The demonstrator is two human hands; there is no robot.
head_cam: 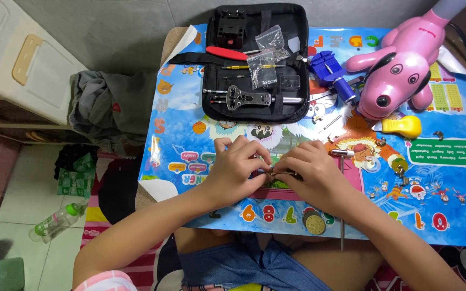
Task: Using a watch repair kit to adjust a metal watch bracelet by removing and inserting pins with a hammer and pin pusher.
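My left hand (237, 168) and my right hand (311, 171) meet at the middle of a small table covered with a colourful cartoon mat (190, 124). Both pinch a small dark metal piece (280, 173), mostly hidden by my fingers, so its kind is unclear. A round watch face (314, 224) lies near the front edge, just below my right wrist. A thin metal tool (342, 199) with a small head lies to the right of my right hand.
An open black tool case (262, 62) with a red-handled tool, small bags and a metal wrench lies at the back. A blue holder tool (331, 74), a pink toy dog (403, 67) and a yellow-handled tool (402, 126) stand at the right. On the floor left are a bottle (57, 221) and clothes.
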